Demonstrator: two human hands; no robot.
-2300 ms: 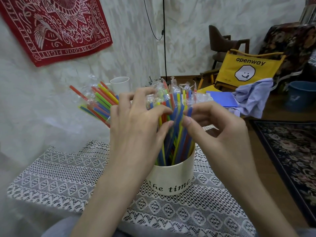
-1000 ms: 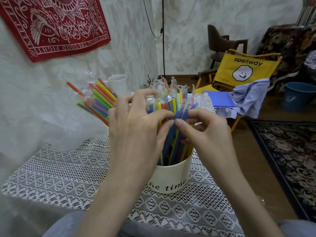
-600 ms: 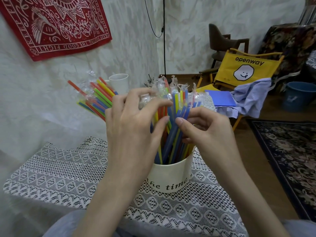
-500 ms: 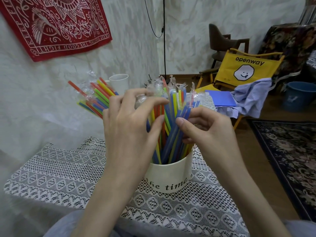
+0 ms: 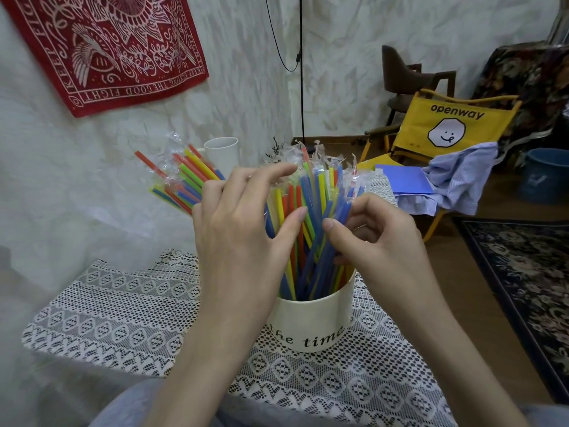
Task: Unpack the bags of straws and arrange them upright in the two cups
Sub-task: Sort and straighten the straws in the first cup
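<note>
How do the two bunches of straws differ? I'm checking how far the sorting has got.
The near straws stand roughly upright in the lettered cup, both hands on them; the far straws lean steeply left, untouched, with whatever holds them hidden behind the left hand. The right hand pinches near ones. Both bunches are multicoloured and individually wrapped in clear plastic.

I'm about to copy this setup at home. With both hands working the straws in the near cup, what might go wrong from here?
1. The straws lean and cross in the near cup; as the left hand and right hand spread them, some may tip over the rim.
2. The cup stands on a lace cloth, so a sideways push might slide or topple it.
3. The second bunch of straws behind leans steeply and may fall.
</note>
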